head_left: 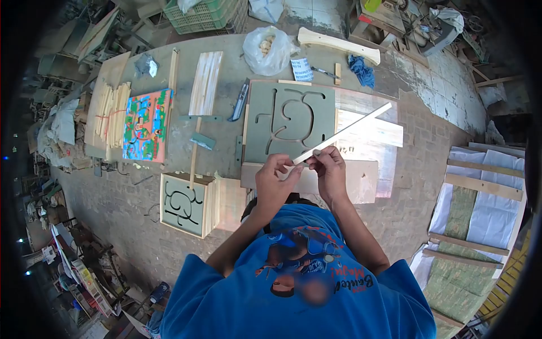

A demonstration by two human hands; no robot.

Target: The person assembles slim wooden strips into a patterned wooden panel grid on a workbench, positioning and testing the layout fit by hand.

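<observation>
A slim pale wooden strip (353,127) slants up to the right over the table, held near its lower end. My left hand (276,179) pinches the very tip between thumb and fingers. Close beside it, my right hand (329,172) has its fingers closed around the strip a little further along. Beneath and beyond the hands lies a grey-green square board (262,127) with curved grooves cut through it. A plain brown board (358,176) sits under my right hand, along the near edge.
At the left, a stack of similar grooved boards (183,206) stands near a colourful painted panel (149,125) and bundled wooden sticks (114,116). A cutter knife (239,100), a plastic bag (268,51), a marker (324,73) and a blue cloth (361,70) lie farther back.
</observation>
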